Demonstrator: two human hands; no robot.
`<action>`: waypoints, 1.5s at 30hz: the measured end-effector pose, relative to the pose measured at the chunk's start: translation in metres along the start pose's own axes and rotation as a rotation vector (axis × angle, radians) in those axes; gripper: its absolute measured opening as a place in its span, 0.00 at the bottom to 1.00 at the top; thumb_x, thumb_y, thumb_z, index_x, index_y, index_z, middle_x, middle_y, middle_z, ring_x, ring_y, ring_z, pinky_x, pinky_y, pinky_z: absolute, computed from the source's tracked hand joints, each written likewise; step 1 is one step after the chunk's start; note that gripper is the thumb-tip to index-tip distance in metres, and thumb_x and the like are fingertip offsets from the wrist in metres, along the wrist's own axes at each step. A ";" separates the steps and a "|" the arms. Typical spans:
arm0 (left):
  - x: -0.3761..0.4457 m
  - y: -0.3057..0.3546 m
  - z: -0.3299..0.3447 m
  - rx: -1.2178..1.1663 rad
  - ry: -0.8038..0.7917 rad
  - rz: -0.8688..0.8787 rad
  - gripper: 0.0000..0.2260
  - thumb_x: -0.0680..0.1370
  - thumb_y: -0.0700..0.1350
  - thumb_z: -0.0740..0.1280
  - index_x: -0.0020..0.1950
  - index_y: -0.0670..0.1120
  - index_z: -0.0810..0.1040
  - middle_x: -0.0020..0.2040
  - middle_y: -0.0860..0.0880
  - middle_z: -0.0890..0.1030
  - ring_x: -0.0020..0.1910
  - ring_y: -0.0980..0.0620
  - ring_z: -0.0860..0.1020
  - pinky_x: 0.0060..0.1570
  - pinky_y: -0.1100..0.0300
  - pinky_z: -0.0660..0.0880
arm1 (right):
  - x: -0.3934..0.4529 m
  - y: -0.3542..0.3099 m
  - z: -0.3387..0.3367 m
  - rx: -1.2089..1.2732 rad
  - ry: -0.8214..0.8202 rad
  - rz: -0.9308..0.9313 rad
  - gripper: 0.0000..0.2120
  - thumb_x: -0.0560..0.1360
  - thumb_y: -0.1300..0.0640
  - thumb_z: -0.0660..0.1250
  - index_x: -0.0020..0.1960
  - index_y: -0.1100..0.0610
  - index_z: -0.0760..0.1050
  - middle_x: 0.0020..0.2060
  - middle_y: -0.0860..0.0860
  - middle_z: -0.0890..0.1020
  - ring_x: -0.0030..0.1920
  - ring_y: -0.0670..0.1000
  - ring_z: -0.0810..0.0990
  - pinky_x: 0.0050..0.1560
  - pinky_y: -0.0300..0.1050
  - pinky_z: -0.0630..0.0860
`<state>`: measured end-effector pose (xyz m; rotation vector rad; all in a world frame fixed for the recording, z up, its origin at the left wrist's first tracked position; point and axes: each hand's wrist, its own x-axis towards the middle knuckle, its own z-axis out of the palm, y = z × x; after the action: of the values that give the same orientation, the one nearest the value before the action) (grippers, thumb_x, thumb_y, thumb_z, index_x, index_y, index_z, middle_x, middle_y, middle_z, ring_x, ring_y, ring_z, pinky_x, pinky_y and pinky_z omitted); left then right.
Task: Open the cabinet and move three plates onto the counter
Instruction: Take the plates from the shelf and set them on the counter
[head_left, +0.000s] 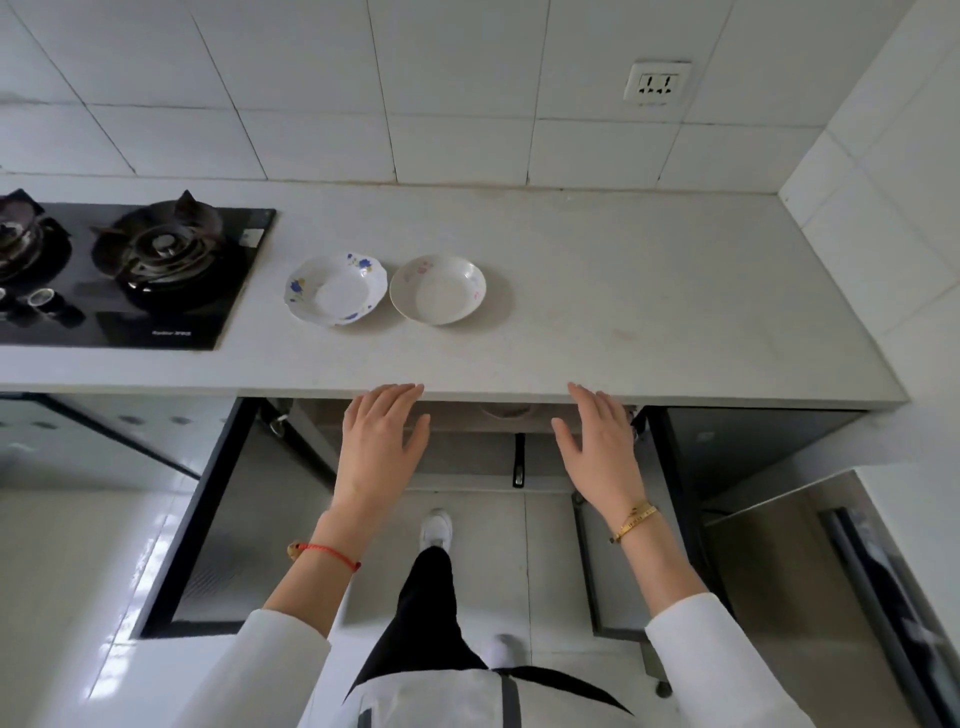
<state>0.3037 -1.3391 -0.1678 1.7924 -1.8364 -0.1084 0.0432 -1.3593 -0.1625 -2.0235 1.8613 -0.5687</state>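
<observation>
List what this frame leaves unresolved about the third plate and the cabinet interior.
- Third plate: a pale rim shows under the counter edge in the head view; the overhang hides the rest, so plate or bowl is unclear.
- Cabinet shelves: covered by the counter, the left hand and the right hand.
- Stove: cut off by the left edge.

Two plates on the bench: one blue-flowered, one pink-flowered. Two burners on the stove. One wall socket. Two cabinet doors open, left and right.
</observation>
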 end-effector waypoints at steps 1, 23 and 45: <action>-0.008 0.003 -0.002 0.000 -0.003 -0.008 0.15 0.77 0.45 0.68 0.64 0.46 0.78 0.61 0.50 0.81 0.63 0.48 0.76 0.67 0.50 0.67 | -0.007 0.002 -0.001 0.004 0.004 -0.009 0.23 0.80 0.51 0.60 0.73 0.58 0.64 0.69 0.55 0.72 0.73 0.57 0.64 0.74 0.54 0.62; -0.039 -0.052 0.138 0.004 -0.132 -0.072 0.14 0.78 0.44 0.66 0.64 0.44 0.78 0.60 0.48 0.81 0.61 0.47 0.77 0.61 0.51 0.71 | 0.011 0.079 0.139 0.033 -0.055 0.020 0.21 0.81 0.52 0.59 0.70 0.59 0.68 0.64 0.55 0.77 0.69 0.56 0.68 0.68 0.52 0.68; 0.001 -0.207 0.463 0.033 -0.025 0.102 0.15 0.78 0.44 0.65 0.64 0.44 0.77 0.60 0.44 0.80 0.58 0.41 0.76 0.55 0.44 0.75 | 0.121 0.269 0.423 0.000 0.171 -0.039 0.21 0.80 0.52 0.59 0.70 0.60 0.68 0.66 0.57 0.75 0.69 0.58 0.69 0.69 0.54 0.66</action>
<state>0.2845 -1.5106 -0.6443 1.7232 -1.9539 -0.0617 0.0309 -1.5142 -0.6544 -2.0725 1.9197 -0.7743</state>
